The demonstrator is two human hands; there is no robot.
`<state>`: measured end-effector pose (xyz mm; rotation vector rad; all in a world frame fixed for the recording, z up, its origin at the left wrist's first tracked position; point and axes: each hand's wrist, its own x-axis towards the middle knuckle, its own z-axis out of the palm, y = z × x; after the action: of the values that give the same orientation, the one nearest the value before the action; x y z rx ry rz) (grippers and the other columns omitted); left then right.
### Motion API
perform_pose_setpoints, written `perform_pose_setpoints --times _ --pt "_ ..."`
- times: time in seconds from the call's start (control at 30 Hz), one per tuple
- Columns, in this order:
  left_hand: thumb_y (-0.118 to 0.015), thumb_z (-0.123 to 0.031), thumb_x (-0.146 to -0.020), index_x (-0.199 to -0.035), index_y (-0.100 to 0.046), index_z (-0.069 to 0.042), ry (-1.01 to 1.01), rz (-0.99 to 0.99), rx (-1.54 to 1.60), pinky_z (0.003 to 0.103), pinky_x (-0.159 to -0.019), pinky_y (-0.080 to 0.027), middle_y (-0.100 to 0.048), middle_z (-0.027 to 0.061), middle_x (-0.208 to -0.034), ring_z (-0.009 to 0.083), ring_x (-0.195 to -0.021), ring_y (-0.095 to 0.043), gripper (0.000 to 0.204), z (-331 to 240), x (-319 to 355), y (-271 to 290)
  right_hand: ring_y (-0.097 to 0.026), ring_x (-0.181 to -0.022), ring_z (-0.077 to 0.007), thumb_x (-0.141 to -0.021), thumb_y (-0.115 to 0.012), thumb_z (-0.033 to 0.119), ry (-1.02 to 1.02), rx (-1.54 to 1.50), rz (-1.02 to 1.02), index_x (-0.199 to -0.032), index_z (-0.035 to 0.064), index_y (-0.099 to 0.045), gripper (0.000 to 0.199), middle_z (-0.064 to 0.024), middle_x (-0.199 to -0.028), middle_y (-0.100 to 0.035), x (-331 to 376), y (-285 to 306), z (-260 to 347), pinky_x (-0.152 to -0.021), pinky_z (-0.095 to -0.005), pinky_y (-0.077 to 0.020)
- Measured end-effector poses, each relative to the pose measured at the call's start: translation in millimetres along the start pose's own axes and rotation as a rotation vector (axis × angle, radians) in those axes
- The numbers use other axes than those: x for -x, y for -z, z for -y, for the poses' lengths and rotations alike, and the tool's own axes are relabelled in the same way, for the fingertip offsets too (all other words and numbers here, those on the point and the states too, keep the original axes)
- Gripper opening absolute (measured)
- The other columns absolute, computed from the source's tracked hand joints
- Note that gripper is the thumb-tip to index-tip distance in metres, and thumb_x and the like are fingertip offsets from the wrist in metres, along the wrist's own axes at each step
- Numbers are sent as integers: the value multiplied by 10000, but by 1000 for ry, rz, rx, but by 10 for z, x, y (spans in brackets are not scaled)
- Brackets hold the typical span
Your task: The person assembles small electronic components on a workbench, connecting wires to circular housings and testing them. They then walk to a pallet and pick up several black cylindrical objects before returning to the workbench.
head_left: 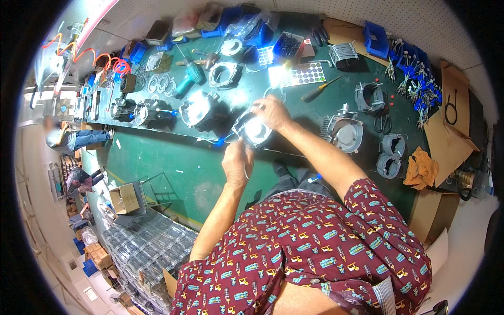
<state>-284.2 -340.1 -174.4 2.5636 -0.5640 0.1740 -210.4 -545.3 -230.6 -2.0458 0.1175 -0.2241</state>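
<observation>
While gripped: motor housing (253, 129), both hands (271, 113)

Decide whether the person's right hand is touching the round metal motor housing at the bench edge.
Touching. The head view shows the right hand with fingers curled over the top rim of the round metal motor housing, no gap between them.

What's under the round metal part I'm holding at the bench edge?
Below the round metal part lies the green bench top, with a blue-tipped wire trailing left. The right hand covers its top; its underside is hidden.
</observation>
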Motion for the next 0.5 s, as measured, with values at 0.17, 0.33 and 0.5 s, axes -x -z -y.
perform_pose_setpoints --times 0.17,0.33,0.5 --pt "-690 -130 -848 -1182 -609 -40 16 -23 -36 458 -725 -545 -654 173 -936 358 -860 -644 356 41 112 -106 -666 -913 -380 -836 -725 351 -38 -20 -18 -987 95 -782 302 -199 -916 -689 -2 -44 77 -839 -442 -540" --pt "-637 -69 -869 -1107 -677 -17 114 -54 171 420 -771 -538 -693 194 -929 373 -842 -664 247 71 8 38 -659 -979 -361 -835 -720 373 -10 -15 -33 -937 102 -770 294 -190 -981 -695 -110 -243 -123 -896 -442 -530" --pt "-579 -54 -943 -1119 -661 47 107 -46 504 304 -680 -498 -654 111 -833 151 -714 -592 218 -148 25 174 -569 -1225 -408 -722 -778 597 19 107 43 -1335 68 -631 823 -251 -1293 -616 -79 -84 -161 -1090 -446 -426"
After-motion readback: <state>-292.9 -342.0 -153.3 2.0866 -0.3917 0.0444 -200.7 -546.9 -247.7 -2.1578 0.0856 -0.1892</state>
